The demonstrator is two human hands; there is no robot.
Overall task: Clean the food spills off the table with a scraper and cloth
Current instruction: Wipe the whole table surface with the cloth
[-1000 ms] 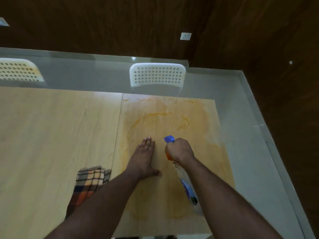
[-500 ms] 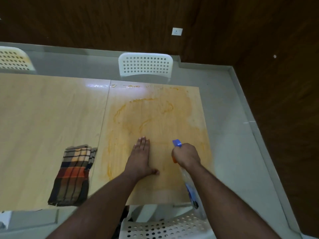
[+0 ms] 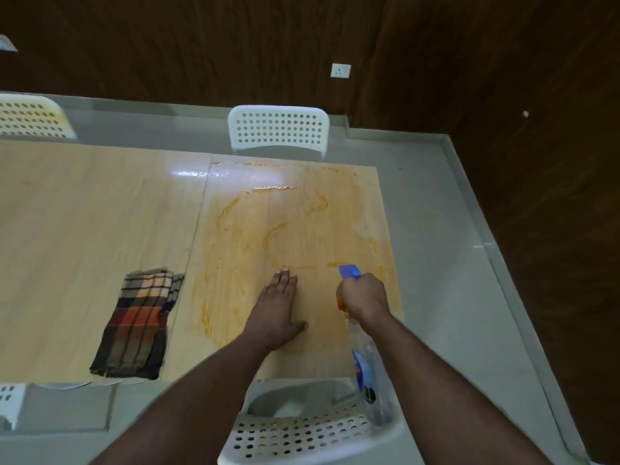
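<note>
**Spraying the stained table, left palm flat**

Since half a second ago, your view has tipped a little more down and back: the near chair shows more fully under your arms, and the wall socket sits further right. Your hands have hardly shifted on the table, and the cloth lies where it did.

Head view: your left hand (image 3: 276, 310) lies flat on the light wood table (image 3: 84, 229), fingers straight and together, thumb spread to the right, grasping nothing. Your right hand (image 3: 364, 298) is curled round the neck of a clear spray bottle (image 3: 367, 370), whose blue nozzle (image 3: 349, 271) points away from you over the table; the bottle's body hangs down and toward you beneath your wrist, reaching over the near chair. An orange part of the trigger head shows at the left edge of your fist.

Orange food smears (image 3: 275, 229) cover the right-hand table panel in streaks and loops, from the far edge to just beside both hands; wet glints show near the far edge. The checked cloth (image 3: 139, 323), folded, in brown, orange and cream, lies on the left panel near the front edge, just left of the seam and well apart from your left hand. No scraper shows in view.

A white perforated chair (image 3: 278, 129) stands at the far side, another (image 3: 30, 119) at far left, and a third (image 3: 302, 427) below your arms. A wall socket (image 3: 340, 70) sits on the dark wood wall.
</note>
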